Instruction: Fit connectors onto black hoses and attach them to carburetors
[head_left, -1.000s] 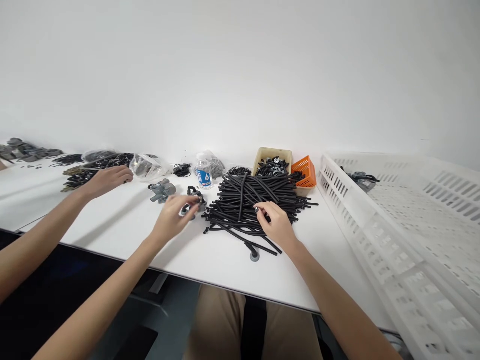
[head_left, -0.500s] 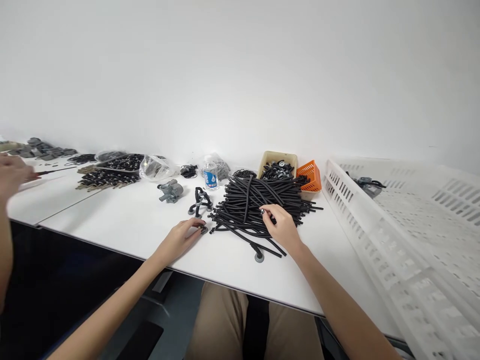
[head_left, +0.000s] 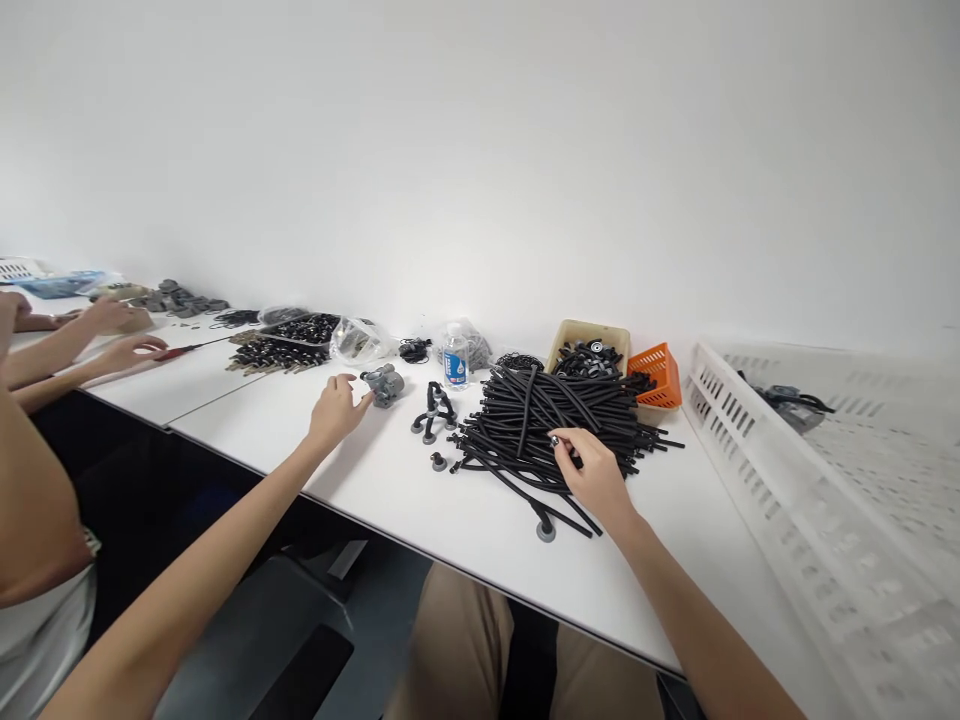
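Observation:
My left hand [head_left: 339, 408] is raised over the white table, thumb and fingers apart, just left of a grey moulded part [head_left: 383, 384]. Nothing shows between its fingers. My right hand [head_left: 589, 468] pinches a small shiny metal piece [head_left: 555, 440] above the front of a pile of black tubes [head_left: 517, 420]. Between my hands stands a black branching tube assembly [head_left: 433, 412] with grey round feet. A small grey-and-black round piece [head_left: 438, 461] lies in front of it. Nearer the table edge, a grey disc [head_left: 546, 530] is joined to a black tube end.
Behind the pile are a beige bin [head_left: 589, 330], an orange basket [head_left: 664, 374] and a bottle [head_left: 455, 358]. A large white crate [head_left: 757, 490] fills the right side. Other people's hands [head_left: 131, 352] work at the left, near a tray of black parts [head_left: 300, 330].
My left hand has let go of the small round piece and moved left and away to the grey part. The view has swung left. My right hand stays over the tubes.

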